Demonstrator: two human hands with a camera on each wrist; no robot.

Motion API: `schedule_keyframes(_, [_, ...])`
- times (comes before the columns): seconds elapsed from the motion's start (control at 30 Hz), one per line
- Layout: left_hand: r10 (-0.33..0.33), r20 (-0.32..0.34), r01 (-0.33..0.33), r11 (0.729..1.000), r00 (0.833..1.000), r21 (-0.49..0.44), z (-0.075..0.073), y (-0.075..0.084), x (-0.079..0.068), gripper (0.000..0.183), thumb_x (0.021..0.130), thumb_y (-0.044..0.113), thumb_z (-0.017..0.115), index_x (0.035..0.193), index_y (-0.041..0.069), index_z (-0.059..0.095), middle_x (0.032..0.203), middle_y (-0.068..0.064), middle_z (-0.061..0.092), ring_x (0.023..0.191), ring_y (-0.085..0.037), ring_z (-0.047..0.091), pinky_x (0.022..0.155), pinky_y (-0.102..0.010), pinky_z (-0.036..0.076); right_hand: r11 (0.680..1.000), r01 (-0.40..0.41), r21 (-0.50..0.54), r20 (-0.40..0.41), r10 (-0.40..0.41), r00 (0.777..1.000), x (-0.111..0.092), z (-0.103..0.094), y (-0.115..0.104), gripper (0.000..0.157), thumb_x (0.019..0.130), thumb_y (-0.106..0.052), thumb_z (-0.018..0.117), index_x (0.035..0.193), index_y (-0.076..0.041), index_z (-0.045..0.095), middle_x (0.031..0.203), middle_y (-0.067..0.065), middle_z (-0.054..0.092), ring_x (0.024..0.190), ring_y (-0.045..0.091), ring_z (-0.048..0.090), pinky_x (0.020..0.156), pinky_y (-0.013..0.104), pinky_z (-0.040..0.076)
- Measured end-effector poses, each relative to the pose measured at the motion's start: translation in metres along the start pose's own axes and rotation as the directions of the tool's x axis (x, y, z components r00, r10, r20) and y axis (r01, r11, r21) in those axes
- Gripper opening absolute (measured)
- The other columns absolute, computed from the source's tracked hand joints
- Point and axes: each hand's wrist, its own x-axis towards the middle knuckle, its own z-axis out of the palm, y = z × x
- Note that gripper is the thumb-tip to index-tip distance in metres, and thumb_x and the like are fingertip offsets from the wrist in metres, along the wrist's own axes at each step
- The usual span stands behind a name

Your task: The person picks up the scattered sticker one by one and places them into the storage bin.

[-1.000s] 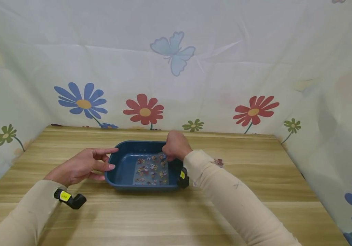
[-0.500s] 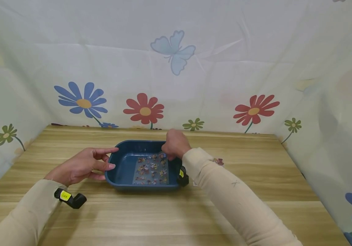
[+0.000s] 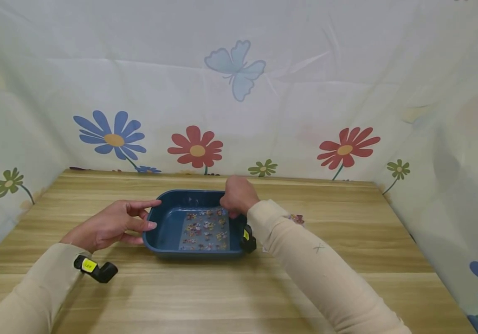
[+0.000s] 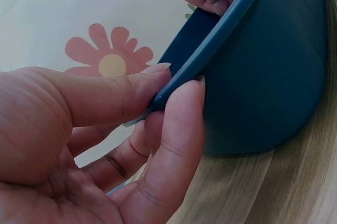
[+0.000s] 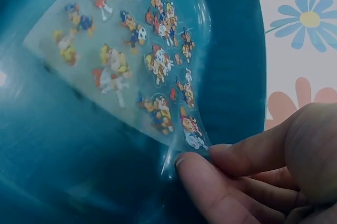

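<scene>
A dark blue basin [image 3: 165, 227] with rounded corners stands on the table. At its left end my left hand [image 3: 113, 226] pinches the rim between thumb and fingers, as the left wrist view shows close up. Inside lies a clear sheet of cartoon dog stickers [image 5: 121, 71]. In the right wrist view my right hand [image 5: 247, 176] pinches one corner of this sheet between thumb and finger. From the head view, the right hand [image 3: 239, 195] reaches over the basin's far right part, its fingertips hidden behind it. Shiny reflections show in the basin; whether it holds water I cannot tell.
On the wooden table [image 3: 205, 297], a small colourful piece [image 3: 297, 218] lies right of the basin, partly behind the right sleeve [image 3: 306, 260]. A pale scrap [image 3: 265, 249] shows beside that sleeve. A flowered cloth [image 3: 297, 106] hangs at the back and sides.
Both hands keep their places on the rim and the sheet corner. The sticker sheet shifts only very slightly inside the basin.
</scene>
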Motion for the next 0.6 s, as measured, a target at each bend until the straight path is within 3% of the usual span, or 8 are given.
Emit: schedule_keyframes(0.6, [0.011,0.003,-0.011,1.000,1.000,0.008,-0.0001,0.0014,-0.0016,0.087,0.081,0.023,0.080,0.155,0.022,0.034,0.107,-0.008,0.046,0.082,-0.019,0.065,0.076,-0.038,0.061,0.998,-0.059,0.025,0.077,0.057,0.995,0.0041,0.0000,0.0003,0.018,0.091,-0.014,0.063,0.076,-0.005,0.067,0.058,0.004,0.069,0.049,0.012,0.068,0.052,0.023,0.055])
